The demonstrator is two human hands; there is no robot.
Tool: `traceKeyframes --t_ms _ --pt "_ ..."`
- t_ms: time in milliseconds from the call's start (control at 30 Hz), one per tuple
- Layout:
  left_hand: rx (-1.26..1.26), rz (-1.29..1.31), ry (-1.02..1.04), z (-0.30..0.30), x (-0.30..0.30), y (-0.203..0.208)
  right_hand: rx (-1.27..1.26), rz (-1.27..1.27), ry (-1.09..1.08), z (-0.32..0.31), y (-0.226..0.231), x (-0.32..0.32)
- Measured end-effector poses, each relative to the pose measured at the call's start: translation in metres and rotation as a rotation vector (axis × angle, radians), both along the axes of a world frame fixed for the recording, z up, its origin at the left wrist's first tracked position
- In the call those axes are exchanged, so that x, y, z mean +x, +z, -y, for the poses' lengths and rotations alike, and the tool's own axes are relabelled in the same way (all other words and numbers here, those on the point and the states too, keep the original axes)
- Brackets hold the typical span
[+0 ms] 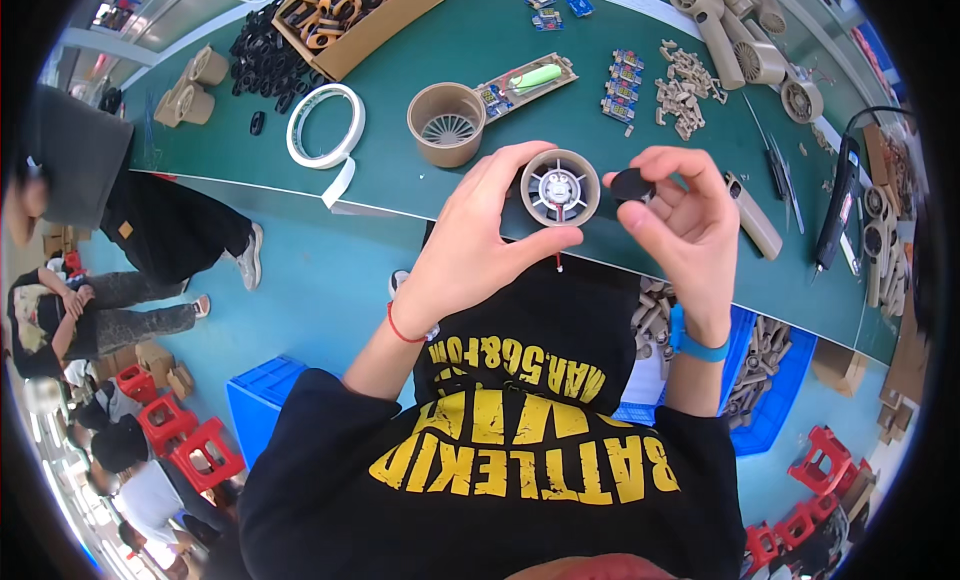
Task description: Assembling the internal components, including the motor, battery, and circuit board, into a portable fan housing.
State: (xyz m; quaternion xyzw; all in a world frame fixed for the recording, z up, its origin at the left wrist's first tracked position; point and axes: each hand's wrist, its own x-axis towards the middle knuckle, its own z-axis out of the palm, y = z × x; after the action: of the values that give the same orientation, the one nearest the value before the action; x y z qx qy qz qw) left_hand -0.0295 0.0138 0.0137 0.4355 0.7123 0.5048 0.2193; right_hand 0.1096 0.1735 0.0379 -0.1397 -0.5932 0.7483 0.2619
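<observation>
My left hand [462, 242] is closed around a round tan fan housing [560, 188], its thumb below and fingers above. Inside the ring, spokes surround a pale motor hub, and a short red wire hangs under it. Just to the right, my right hand [692, 215] pinches a black round cap [630, 185] between thumb and fingers, apart from the housing. Beyond my hands stands a tan cup-shaped shell [446, 125] with a slatted grille. Beside it lies an open handle half [540, 83] carrying a green battery cell and a blue circuit board.
A roll of white tape [326, 127], black rings [268, 55] and a cardboard box [400, 10] of parts lie left. Circuit boards [622, 85], small tan pieces [685, 85], tweezers [778, 170] and a corded black tool [840, 205] lie right. Blue bins [785, 400] sit under the table edge.
</observation>
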Motion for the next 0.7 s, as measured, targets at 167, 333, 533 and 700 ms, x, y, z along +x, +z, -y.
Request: traceKeyframes --t_ms 167,333,533,700 --pt "0.059 -0.081 0.066 -0.004 0.005 -0.003 0.334 0.094 -0.023 0.005 -0.008 -0.002" --pt "0.123 -0.235 0.108 -0.008 0.006 -0.011 0.535 0.197 0.003 0.003 -0.007 -0.003" --pt "0.135 -0.283 0.140 -0.009 0.008 -0.013 0.397 0.259 -0.143 -0.018 -0.005 0.007" --pt "0.136 -0.276 0.146 -0.008 0.008 -0.015 0.844 0.479 -0.263 -0.050 -0.003 0.018"
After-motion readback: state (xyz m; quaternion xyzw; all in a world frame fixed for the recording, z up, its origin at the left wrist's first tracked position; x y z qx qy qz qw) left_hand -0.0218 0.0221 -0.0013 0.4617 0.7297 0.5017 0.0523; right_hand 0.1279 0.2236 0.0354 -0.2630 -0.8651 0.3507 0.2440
